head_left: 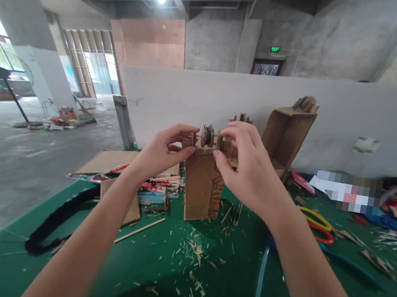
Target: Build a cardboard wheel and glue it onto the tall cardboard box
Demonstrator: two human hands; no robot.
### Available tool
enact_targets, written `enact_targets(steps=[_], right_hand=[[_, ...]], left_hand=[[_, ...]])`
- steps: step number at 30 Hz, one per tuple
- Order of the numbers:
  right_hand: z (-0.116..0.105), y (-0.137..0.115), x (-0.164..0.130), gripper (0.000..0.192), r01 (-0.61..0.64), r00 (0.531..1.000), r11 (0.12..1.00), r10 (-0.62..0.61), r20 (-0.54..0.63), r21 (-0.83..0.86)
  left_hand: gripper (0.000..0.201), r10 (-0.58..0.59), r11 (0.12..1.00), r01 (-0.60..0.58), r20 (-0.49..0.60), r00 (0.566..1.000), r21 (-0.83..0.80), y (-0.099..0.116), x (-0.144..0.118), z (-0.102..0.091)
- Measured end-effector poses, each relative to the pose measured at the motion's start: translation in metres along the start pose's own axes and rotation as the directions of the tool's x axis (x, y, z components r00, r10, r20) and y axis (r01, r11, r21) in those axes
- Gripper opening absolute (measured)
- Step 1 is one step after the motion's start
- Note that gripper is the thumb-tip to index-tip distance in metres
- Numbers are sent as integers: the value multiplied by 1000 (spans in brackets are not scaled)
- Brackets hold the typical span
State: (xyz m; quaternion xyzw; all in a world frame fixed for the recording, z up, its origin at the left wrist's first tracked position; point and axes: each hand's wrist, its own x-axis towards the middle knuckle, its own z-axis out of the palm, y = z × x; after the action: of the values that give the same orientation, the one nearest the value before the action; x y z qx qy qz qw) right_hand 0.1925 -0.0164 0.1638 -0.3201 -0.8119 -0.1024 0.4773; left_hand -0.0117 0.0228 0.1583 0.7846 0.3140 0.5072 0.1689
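1. Cardboard box (199,189) stands up on the green table (146,276), a round wheel (207,136) on top.
2. Left hand (164,147) pinches the left post (194,139) in its fingers; right hand (248,164) pinches the right post (219,142) too.
3. Wood bits (196,252) lie in front.

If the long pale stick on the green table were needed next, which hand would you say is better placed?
Probably the left hand: the pale stick lies on its side of the cardboard box; the right hand would have to reach across.
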Motion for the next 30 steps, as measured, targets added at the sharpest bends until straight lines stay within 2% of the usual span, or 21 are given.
enact_targets(steps=[7,13,16,23,25,26,30], right_hand=[[5,5,0,40,-39,999,999,40,20,-20],[2,4,-1,43,-45,999,998,46,26,-43],[-3,5,0,44,-47,998,995,50,29,-83],[-17,-1,-1,47,-43,997,988,51,56,-145],[-23,-5,-1,49,-44,995,985,59,80,-169],[-26,-7,-1,50,-45,994,983,63,92,-180],[-39,-12,-4,49,-58,989,978,84,124,-201]], left_hand=[[38,-7,1000,7,0,1000,20,-1,0,0],[50,-25,999,25,-13,1000,29,0,-2,0],[55,9,999,-9,3,1000,50,0,-5,-3],[56,73,952,-64,-18,997,300,-7,-14,-11],[55,55,965,-49,-18,998,256,-16,-14,-10],[56,35,983,-33,-9,999,183,-21,-13,-8],[50,-64,982,90,155,986,-167,-36,-8,2]])
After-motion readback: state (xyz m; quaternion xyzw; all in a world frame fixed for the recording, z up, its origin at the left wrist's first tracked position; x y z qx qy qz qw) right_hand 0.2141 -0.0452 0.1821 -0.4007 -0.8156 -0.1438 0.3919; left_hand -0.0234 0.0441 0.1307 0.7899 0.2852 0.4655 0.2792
